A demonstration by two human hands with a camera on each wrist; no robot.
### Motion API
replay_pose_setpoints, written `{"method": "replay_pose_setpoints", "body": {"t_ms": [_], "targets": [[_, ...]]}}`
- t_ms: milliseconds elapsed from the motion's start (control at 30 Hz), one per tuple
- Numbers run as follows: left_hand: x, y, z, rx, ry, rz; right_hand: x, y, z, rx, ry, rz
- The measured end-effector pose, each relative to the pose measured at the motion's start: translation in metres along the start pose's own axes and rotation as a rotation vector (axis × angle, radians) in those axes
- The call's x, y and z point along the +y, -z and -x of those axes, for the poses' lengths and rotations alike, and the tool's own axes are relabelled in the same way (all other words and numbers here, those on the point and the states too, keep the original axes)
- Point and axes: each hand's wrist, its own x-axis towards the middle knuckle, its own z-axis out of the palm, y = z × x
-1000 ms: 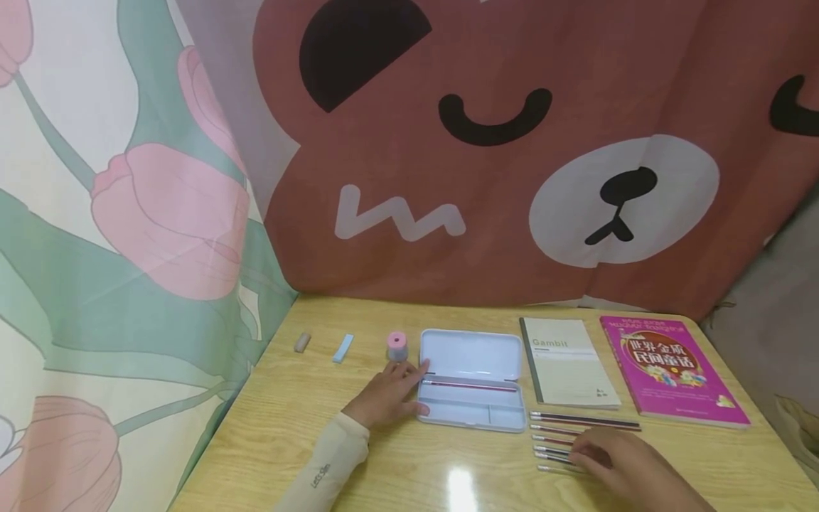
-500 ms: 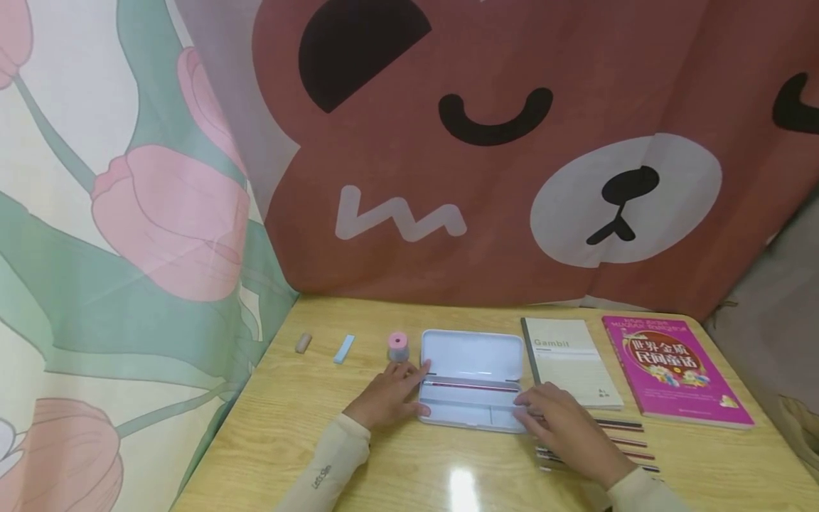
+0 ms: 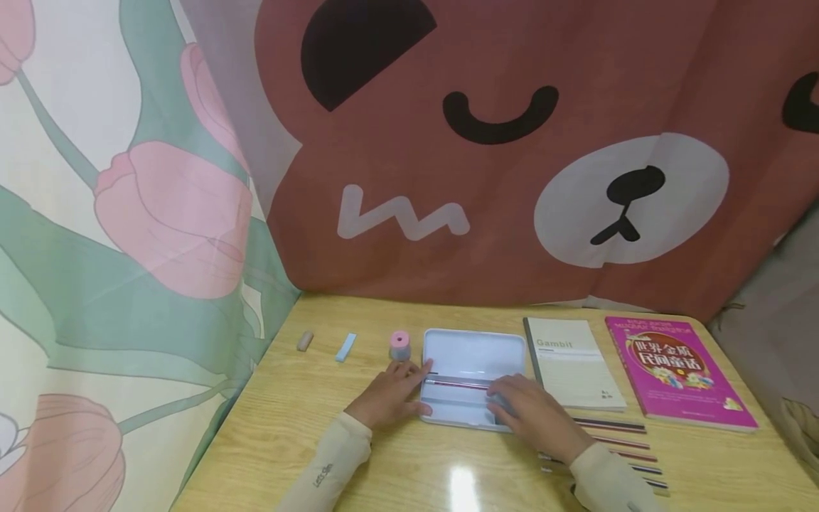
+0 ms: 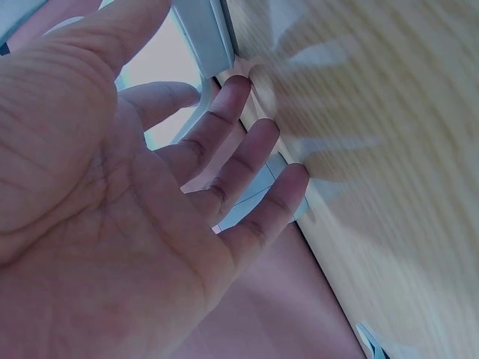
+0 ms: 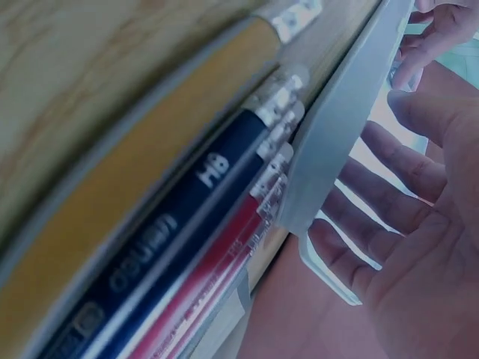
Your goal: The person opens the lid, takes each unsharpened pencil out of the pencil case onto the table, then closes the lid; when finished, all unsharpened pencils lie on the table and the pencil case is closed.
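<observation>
An open white pencil case (image 3: 451, 412) lies on the table with its lid (image 3: 473, 352) tilted back. One dark red striped pencil (image 3: 456, 385) lies in its rear compartment. My left hand (image 3: 387, 398) rests at the case's left end, thumb and forefinger touching its side; the left wrist view shows its fingers (image 4: 258, 146) loosely extended. Over the right part of the case is my right hand (image 3: 534, 412), its fingertips inside. In the right wrist view its fingers (image 5: 374, 217) are relaxed, and no held object shows. Several pencils (image 3: 611, 425) lie to the right, partly behind that arm.
A pink and grey sharpener-like cylinder (image 3: 399, 345) stands behind my left hand. Farther left are a light blue strip (image 3: 346, 347) and a small brown block (image 3: 305, 341). A Gambit notebook (image 3: 576, 363) and a pink book (image 3: 681, 373) lie at the right.
My right hand has moved left from the row of pencils, past the case's right edge, to over the case's compartments. My left hand has stayed at the left end.
</observation>
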Motion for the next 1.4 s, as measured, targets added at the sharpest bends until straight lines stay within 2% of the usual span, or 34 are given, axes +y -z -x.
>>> {"method": "replay_pose_setpoints", "body": {"t_ms": [267, 533, 800, 1133, 1400], "targets": [[-0.001, 0.000, 0.001, 0.014, -0.016, -0.006, 0.006, -0.011, -0.006, 0.009, 0.008, 0.002], [0.002, 0.003, 0.002, 0.013, -0.020, 0.018, 0.001, -0.006, -0.014, -0.073, -0.092, -0.055], [0.004, 0.004, 0.003, 0.005, -0.012, 0.015, -0.005, -0.001, -0.017, -0.088, -0.052, -0.060], [0.001, 0.002, 0.002, 0.001, -0.007, 0.021, -0.003, 0.000, -0.019, -0.171, -0.124, -0.127], [-0.002, -0.001, 0.000, -0.003, 0.009, 0.024, -0.001, 0.000, -0.020, -0.164, -0.110, -0.169]]}}
